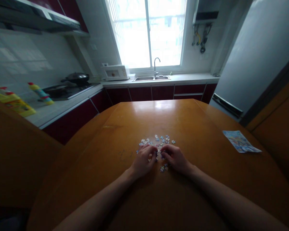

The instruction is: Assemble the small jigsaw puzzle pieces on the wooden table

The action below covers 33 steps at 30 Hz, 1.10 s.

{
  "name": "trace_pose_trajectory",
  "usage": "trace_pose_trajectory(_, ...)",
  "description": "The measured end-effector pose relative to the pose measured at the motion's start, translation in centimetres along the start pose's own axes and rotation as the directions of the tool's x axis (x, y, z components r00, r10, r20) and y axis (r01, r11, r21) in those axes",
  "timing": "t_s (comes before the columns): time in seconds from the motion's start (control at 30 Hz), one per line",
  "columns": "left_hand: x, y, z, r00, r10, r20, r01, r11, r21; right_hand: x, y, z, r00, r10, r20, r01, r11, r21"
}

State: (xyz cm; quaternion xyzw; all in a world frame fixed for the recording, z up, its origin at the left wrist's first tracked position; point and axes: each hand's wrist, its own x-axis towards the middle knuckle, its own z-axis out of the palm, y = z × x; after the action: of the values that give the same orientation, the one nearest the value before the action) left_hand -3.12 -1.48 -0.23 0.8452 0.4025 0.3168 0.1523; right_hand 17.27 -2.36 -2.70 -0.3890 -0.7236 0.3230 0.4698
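Loose jigsaw puzzle pieces [162, 138], small and mostly pale blue and white, lie spread on the wooden table [139, 118] beyond and between my hands. My left hand [144, 159] is curled with thumb and fingers pinched on a dark-edged puzzle piece. Facing it, a little to the right, my right hand [174, 157] also pinches a small puzzle piece at its fingertips. The hands are close together with a narrow gap between them. A small cluster of pieces [163, 167] lies just below the right fingers. Pieces under both palms are partly hidden.
A colourful printed sheet [241, 141] lies on the table's right side. Behind the table are a counter with a sink [150, 78], a microwave [115, 72] and a stove with a pan [77, 78]. Bottles [40, 93] stand at left; a fridge [252, 54] stands at right.
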Motion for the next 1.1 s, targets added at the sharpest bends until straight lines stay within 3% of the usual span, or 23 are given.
trace_pose_trajectory(0.17, 0.2, -0.9, 0.2, 0.999, -0.021, -0.044, 0.022, 1.0, 0.015, 0.1, 0.4, -0.1, 0.996, -0.001, -0.088, -0.005, 0.998, -0.065)
trace_pose_trajectory(0.47, 0.2, -1.7, 0.5, 0.998, -0.036, 0.053, 0.033, 0.998, 0.048, 0.0, 1.0, 0.1, 0.987, 0.116, -0.107, -0.123, 0.991, -0.061)
trace_pose_trajectory(0.6, 0.3, -1.8, 0.7, 0.998, -0.032, 0.049, 0.028, 0.997, 0.069, 0.1, 1.1, 0.1, 0.991, 0.077, -0.106, -0.084, 0.994, -0.063)
trace_pose_trajectory(0.83, 0.3, -1.5, 0.4, 0.994, -0.114, 0.002, 0.113, 0.992, 0.056, 0.4, 0.5, -0.3, 0.979, 0.021, -0.203, -0.039, 0.996, -0.085)
trace_pose_trajectory(1.1, 0.6, -1.8, 0.2, 0.987, -0.159, -0.022, 0.16, 0.987, 0.026, 0.4, 0.6, 0.1, 0.964, 0.179, -0.196, -0.169, 0.984, 0.064)
